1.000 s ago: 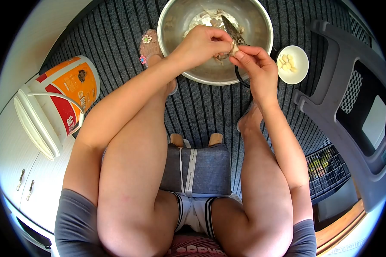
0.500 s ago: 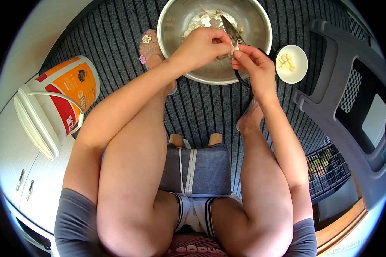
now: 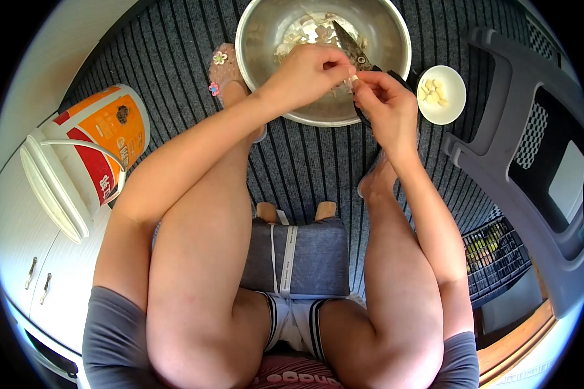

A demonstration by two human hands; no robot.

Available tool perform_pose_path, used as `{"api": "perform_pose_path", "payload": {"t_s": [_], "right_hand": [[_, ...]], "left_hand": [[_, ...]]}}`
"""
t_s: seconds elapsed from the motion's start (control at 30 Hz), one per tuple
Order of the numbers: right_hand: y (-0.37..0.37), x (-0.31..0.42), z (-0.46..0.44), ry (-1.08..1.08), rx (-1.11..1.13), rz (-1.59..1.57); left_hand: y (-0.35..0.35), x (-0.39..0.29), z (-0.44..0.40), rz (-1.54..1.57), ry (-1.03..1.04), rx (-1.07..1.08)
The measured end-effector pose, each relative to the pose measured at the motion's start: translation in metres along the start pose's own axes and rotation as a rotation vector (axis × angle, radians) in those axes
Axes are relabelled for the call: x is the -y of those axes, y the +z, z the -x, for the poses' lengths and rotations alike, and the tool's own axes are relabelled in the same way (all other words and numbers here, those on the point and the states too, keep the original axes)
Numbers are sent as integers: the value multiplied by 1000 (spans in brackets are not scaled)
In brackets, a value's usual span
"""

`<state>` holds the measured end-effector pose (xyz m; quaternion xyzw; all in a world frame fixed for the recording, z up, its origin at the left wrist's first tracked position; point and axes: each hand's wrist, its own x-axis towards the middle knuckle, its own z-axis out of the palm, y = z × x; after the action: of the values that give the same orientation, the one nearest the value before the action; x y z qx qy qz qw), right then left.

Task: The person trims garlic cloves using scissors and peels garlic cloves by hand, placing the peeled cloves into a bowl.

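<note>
Over a steel bowl (image 3: 256,91), my left hand (image 3: 315,71) and my right hand (image 3: 386,100) meet with fingertips pinched together. Between them is a small pale garlic clove (image 3: 353,78), with a bit of papery skin beside it. A pair of scissors (image 3: 349,42) points its open-bladed end into the bowl; its black handles run behind my right hand, and I cannot tell whether that hand also holds them. Garlic skins (image 3: 298,34) lie in the bowl's bottom. To the right, a white bowl (image 3: 444,118) holds several peeled cloves (image 3: 431,91).
An orange and white bucket (image 3: 120,129) lies at the left by a white cabinet (image 3: 29,259). A grey plastic chair or stool (image 3: 490,152) and a black basket (image 3: 499,266) stand at the right. Between my legs is a cushioned seat (image 3: 318,259) on the striped mat (image 3: 298,175).
Both hands have shifted slightly, staying together at the clove. My right hand has turned a little, and the fingers now hide more of the clove.
</note>
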<state>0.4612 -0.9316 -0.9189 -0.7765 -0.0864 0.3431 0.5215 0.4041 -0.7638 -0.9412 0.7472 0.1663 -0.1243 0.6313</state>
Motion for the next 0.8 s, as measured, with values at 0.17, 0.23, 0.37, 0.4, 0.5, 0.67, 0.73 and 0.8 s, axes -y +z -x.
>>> {"api": "perform_pose_path", "payload": {"t_s": [0.17, 0.23, 0.37, 0.4, 0.5, 0.67, 0.73, 0.8], "right_hand": [[0, 4, -2, 65, 47, -258], [2, 3, -1, 82, 32, -336], [4, -4, 0, 180, -11, -607], [3, -4, 0, 195, -16, -618], [1, 1, -3, 206, -16, -547], [-4, -12, -12, 191, -18, -539], [-7, -11, -12, 205, -37, -583], [-7, -7, -11, 193, -35, -528]], "left_hand": [[2, 4, 0, 286, -107, -32], [3, 1, 3, 378, -173, -32], [7, -1, 1, 376, -161, -44], [7, -9, 2, 263, -132, -46], [14, -10, 2, 57, 62, -133], [10, 0, 3, 21, 113, -141], [7, 1, 2, 62, 111, -159], [4, -5, 5, -107, 113, -132]]}}
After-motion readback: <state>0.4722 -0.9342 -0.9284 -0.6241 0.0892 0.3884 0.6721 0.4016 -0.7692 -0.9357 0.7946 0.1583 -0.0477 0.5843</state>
